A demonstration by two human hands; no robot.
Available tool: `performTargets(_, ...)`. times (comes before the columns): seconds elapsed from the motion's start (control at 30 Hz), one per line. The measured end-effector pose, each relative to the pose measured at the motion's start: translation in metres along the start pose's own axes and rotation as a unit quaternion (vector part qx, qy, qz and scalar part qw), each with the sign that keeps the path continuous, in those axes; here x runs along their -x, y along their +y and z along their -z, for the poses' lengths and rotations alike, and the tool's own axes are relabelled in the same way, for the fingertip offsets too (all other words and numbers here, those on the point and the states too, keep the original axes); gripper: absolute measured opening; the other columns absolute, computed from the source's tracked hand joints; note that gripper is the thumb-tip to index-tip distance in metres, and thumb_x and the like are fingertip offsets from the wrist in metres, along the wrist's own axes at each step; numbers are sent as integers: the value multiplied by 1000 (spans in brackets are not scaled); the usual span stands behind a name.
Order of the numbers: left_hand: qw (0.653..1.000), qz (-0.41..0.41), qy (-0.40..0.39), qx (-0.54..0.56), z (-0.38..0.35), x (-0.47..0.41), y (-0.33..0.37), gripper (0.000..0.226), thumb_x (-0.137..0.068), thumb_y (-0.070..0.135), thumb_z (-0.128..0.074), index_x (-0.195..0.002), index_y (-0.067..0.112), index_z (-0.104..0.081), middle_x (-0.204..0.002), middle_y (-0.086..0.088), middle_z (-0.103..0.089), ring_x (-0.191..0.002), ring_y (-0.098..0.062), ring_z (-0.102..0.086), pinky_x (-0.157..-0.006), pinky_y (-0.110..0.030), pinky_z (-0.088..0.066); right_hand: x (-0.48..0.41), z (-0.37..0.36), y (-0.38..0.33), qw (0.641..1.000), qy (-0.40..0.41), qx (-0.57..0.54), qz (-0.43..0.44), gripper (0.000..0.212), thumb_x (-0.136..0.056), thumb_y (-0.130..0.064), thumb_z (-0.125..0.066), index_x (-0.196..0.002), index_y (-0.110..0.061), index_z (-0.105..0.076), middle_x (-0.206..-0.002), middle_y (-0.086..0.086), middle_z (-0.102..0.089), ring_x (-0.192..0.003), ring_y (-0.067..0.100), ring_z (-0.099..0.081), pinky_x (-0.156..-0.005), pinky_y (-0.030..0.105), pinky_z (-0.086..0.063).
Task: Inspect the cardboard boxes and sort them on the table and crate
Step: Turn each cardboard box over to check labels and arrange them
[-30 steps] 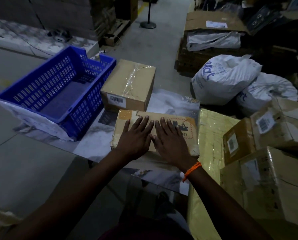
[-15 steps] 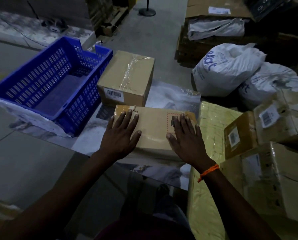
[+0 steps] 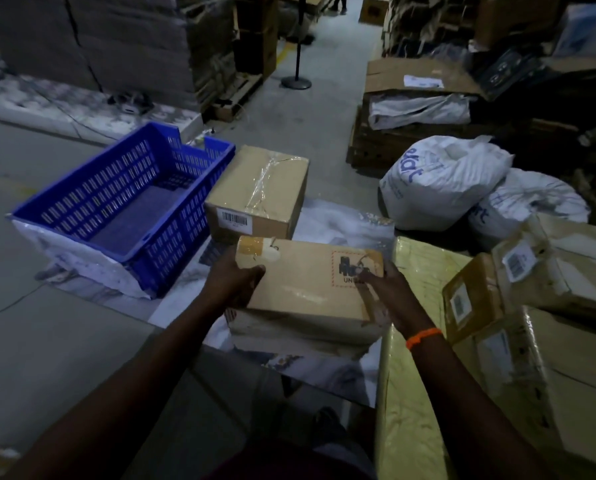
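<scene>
A flat cardboard box [image 3: 307, 282] is gripped at both ends over the near edge of the table [image 3: 338, 223]: the left hand [image 3: 232, 282] is closed around its left end, the right hand [image 3: 390, 296] around its right end. A taller taped box [image 3: 258, 192] stands just beyond it. A blue crate [image 3: 82, 188] sits to the left, and more boxes [image 3: 545, 306] are stacked at the right.

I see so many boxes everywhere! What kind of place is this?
Most likely a warehouse or parcel sorting centre: stacked cardboard boxes with barcode labels, big white sacks, a blue crate, and pallets along a concrete aisle.
</scene>
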State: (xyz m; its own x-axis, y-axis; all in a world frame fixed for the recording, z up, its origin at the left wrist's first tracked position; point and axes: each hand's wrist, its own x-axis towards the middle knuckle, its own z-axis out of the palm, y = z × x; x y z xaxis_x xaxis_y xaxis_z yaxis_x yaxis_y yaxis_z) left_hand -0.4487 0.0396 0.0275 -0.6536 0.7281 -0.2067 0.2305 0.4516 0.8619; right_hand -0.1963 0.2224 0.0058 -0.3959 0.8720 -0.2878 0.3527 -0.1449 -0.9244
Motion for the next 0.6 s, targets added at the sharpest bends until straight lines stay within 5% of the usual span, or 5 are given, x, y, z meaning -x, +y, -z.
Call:
performTargets(0.27,993,-36,7,114,14,26,-12,36,-87,20,-78,-113,35,-58,-112,19,-64,-103,4,-61,-87,-26,-51,33,9,-4,991,65,-113,41,33,-94,-23,-74,-124,-23,-61,-116,4,-74,-100,21,-72,-83,43,-59)
performTargets(0.33,983,-16,27,182,16,39,-18,26,-90,47,-71,-111,36,-60,-116,14,-66,-109,-3,-63,-93,-36,-54,47,9,0,983,87,-155,53,25,-99,-25,-67,-121,-18,-60,-110,1,-73,-95,13,-71,-79,41,-56)
performTargets(0.47,976,60,32,208,13,61,-40,72,-81,80,-57,-129,26,-62,-129,0,-66,-118,-19,-63,-100,-53,-53,70,-2,18,961,152,-232,14,20,-105,-27,-57,-115,-10,-61,-96,-4,-72,-78,2,-72,-65,27,-57)
performTargets(0.53,987,60,22,148,10,76,-50,65,-87,73,-58,-132,26,-61,-130,-3,-64,-117,-21,-63,-99,-51,-53,78,-8,40,964,161,-211,-7,29,-101,-32,-65,-123,-14,-62,-110,1,-73,-94,9,-74,-77,33,-59)
performTargets(0.6,993,52,16,103,8,92,-62,48,-97,52,-59,-136,24,-59,-131,-2,-61,-117,-21,-61,-90,-33,-56,86,-13,63,969,155,-192,-26,35,-97,-28,-71,-130,-21,-63,-120,8,-73,-109,22,-72,-89,41,-59)
